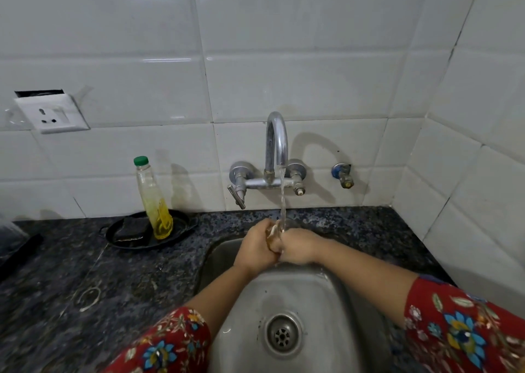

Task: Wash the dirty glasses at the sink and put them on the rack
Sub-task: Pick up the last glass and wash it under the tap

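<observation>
Over the sink (284, 290), 12 o'clock from the drain (281, 335), the left hand (257, 249) and right hand (298, 246) curl their fingers round a mostly hidden glass (272, 234) under the tap's (277, 142) stream. At 10 o'clock, a bottle (154, 202) stands on the counter (85, 259).

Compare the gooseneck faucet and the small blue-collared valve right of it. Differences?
The gooseneck faucet rises in a tall arch; the blue-collared valve is a short stub. The faucet is running, its stream falling onto the glass that the left hand and right hand hold; the valve shows no water. The faucet is plain silver metal; the valve has a blue collar. Both come out of the white tiled wall.
</observation>
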The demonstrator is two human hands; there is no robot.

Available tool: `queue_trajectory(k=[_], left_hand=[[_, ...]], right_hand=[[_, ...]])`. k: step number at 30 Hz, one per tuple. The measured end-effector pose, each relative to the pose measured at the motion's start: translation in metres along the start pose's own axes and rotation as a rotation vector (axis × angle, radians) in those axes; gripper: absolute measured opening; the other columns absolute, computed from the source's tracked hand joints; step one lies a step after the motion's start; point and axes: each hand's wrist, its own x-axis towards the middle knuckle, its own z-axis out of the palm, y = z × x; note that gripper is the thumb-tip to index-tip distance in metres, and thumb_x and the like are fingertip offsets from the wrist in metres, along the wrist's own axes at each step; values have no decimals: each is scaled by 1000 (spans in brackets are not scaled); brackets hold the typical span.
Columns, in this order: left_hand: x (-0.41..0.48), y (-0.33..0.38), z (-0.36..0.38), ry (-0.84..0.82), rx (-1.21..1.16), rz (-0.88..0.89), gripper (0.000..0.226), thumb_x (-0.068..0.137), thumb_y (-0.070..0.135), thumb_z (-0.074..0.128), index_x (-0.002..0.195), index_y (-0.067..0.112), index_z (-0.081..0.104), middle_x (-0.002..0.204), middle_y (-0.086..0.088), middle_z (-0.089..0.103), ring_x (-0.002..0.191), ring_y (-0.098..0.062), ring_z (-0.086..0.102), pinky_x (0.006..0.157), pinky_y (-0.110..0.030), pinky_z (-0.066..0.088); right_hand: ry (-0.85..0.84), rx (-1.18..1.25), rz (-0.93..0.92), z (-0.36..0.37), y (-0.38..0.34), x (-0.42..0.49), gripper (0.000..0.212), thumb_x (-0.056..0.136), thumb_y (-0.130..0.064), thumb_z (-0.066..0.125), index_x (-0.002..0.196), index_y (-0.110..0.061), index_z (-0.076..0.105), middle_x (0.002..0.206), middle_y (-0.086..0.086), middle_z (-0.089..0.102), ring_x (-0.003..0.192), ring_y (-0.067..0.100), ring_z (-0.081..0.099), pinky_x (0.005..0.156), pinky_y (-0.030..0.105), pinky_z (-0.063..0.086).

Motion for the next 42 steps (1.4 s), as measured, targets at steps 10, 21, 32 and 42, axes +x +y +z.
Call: queue_trajectory(k=[10, 21, 32, 42], left_hand=[[-4, 2, 5, 67, -94, 62, 32, 73, 8, 75, 101, 12, 60, 92, 1, 65, 79, 0, 60, 67, -10, 45], [-6, -6, 5, -12, -59, -7, 42, 68, 18, 78, 104, 27, 58, 97, 10, 67, 91, -5, 65, 76, -12, 50], [-11, 3, 13, 18, -200, -27, 26, 76, 24, 76, 94, 30, 58, 90, 9, 68, 87, -6, 66, 79, -22, 53], [-10, -3, -2, -179, -293, 29, 37, 65, 22, 78, 98, 21, 60, 89, 9, 69, 85, -2, 66, 80, -29, 53]], right_hand=[[-5, 32, -87, -21, 1, -10, 14, 90, -24, 53, 90, -14, 64, 87, 2, 61, 84, 20, 57, 83, 35, 47], [49, 189, -167, -5, 14, -8, 34, 96, -39, 45, 87, -12, 64, 91, 6, 66, 83, 18, 58, 83, 34, 45], [402, 16, -81, 10, -4, -19, 55, 97, -53, 30, 86, -13, 67, 91, 13, 70, 84, 30, 64, 72, 38, 45], [608, 77, -154, 25, 4, -23, 63, 89, -60, 24, 80, -14, 66, 76, 9, 71, 69, 27, 67, 60, 37, 53]])
